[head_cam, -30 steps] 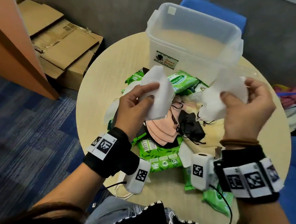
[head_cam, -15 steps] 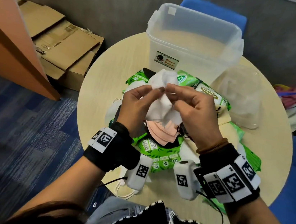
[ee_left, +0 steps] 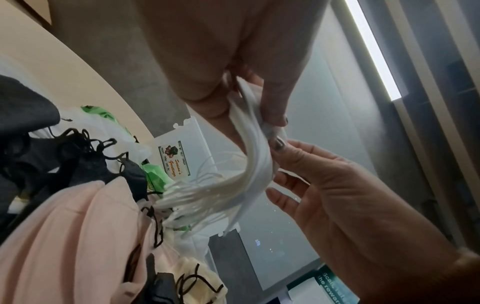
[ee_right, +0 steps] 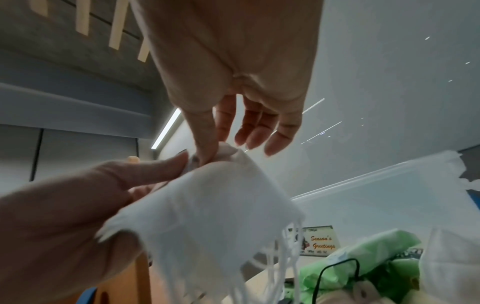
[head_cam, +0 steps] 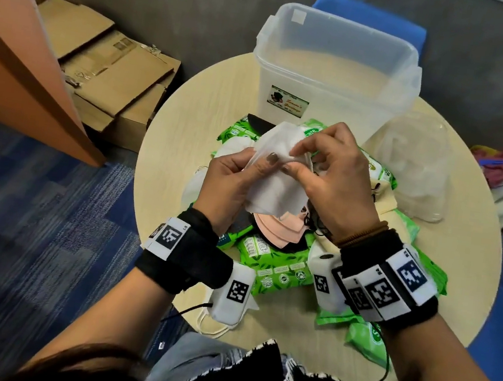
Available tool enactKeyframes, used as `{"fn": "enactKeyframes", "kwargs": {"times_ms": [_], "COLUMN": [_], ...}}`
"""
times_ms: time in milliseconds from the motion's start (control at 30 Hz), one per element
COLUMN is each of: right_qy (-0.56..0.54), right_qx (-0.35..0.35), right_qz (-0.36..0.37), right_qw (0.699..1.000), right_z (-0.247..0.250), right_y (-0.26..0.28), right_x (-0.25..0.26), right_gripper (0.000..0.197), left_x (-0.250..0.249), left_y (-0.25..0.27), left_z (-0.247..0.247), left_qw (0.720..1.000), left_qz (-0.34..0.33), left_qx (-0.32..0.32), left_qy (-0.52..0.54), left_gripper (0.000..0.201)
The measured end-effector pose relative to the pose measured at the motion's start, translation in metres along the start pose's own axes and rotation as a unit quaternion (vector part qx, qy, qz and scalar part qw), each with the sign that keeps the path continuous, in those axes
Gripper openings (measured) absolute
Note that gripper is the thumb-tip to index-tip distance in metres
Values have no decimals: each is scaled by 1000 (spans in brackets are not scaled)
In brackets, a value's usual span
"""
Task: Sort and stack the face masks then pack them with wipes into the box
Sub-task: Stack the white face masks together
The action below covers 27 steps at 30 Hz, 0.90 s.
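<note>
Above the pile on the round table (head_cam: 190, 112), both hands hold a stack of white face masks (head_cam: 277, 177). My left hand (head_cam: 239, 176) grips the stack (ee_left: 249, 164) from the left, thumb on top. My right hand (head_cam: 326, 174) pinches its upper edge (ee_right: 213, 185) with thumb and forefinger; the other fingers are spread. Under the hands lie pink masks (head_cam: 277, 229), black masks (ee_left: 85, 164) and cream masks (ee_left: 197, 283), mixed with green wipes packs (head_cam: 279, 264). The clear plastic box (head_cam: 336, 73) stands open and empty behind the pile.
A clear lid or bag (head_cam: 413, 167) lies to the right of the box. A loose white mask (head_cam: 220, 320) sits at the table's near edge. Cardboard boxes (head_cam: 106, 69) lie on the floor at the left; a blue chair (head_cam: 369, 17) stands behind the table.
A second ago each hand held its own white masks apart. The right hand came left and joined them into one stack, which both hands now hold together.
</note>
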State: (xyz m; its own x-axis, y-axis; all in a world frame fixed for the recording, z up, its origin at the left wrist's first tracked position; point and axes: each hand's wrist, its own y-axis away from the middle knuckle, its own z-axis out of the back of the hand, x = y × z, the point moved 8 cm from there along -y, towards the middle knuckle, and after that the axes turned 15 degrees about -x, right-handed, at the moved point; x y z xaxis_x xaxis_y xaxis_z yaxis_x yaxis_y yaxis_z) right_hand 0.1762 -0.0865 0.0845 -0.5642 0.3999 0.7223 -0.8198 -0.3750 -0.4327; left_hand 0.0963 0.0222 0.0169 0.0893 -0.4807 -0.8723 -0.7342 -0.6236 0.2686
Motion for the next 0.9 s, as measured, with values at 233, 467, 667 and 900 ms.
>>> {"fn": "enactKeyframes", "kwargs": {"times_ms": [233,467,667,900], "right_qy": [-12,-467,-263,-192], "right_qx": [-14,84,16,125], "right_qz": [-2,-309,-325,-235], "right_qw": [1000,824,909,945], "right_z": [25,21,-16,-40], "right_y": [-11,-12,2,3], "right_x": [2,4,-27,-22], "right_gripper": [15,57,55,24], "left_x": [9,9,5,4], "left_y": [-5,-7,-2,-4], "left_z": [11,15,5,13], "left_qw": [1000,999,998,994], "left_qz": [9,-19,-3,96], "left_qx": [-16,-48,-58,-40], "left_qy": [4,-1,21,23], "left_gripper": [15,32,30,40]}}
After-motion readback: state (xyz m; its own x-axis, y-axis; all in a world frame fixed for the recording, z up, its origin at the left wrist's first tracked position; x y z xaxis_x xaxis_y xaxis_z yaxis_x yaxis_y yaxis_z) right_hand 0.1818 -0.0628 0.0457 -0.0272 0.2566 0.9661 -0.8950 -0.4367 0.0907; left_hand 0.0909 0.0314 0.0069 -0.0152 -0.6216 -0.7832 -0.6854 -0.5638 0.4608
